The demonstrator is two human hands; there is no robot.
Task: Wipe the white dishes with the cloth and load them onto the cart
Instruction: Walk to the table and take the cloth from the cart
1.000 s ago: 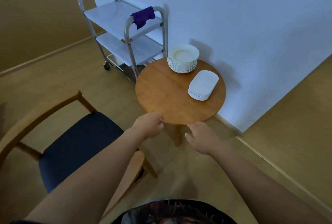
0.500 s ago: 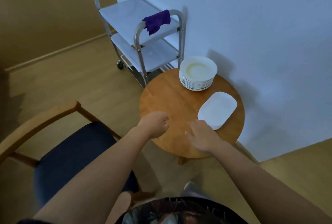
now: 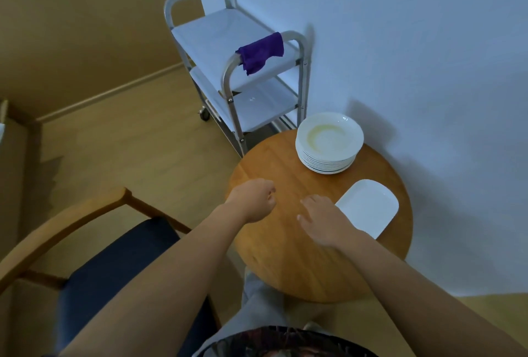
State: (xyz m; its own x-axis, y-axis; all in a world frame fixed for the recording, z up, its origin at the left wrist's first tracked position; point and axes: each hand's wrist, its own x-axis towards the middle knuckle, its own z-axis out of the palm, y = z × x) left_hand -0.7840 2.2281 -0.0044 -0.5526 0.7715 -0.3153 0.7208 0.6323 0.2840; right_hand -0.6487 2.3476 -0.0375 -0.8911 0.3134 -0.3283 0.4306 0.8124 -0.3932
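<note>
A stack of several white round bowls (image 3: 328, 142) stands at the far side of the round wooden table (image 3: 285, 256); the top bowl shows a yellowish smear. White rectangular plates (image 3: 368, 208) lie stacked at the table's right. A purple cloth (image 3: 260, 53) hangs over the handle of the metal cart (image 3: 228, 42) behind the table. My left hand (image 3: 253, 200) hovers over the table's left edge with fingers curled, holding nothing. My right hand (image 3: 323, 220) hovers with relaxed fingers just left of the rectangular plates; whether it touches them is unclear.
A wooden chair with a dark blue seat (image 3: 114, 265) stands at my left, close to the table. The white wall (image 3: 428, 70) runs right behind the table and cart. Wooden floor (image 3: 128, 142) lies open to the left of the cart.
The view has closed in on the table. Both hands now hang over the tabletop, the right hand nearer the rectangular plates. Dishes, cloth and cart have not moved.
</note>
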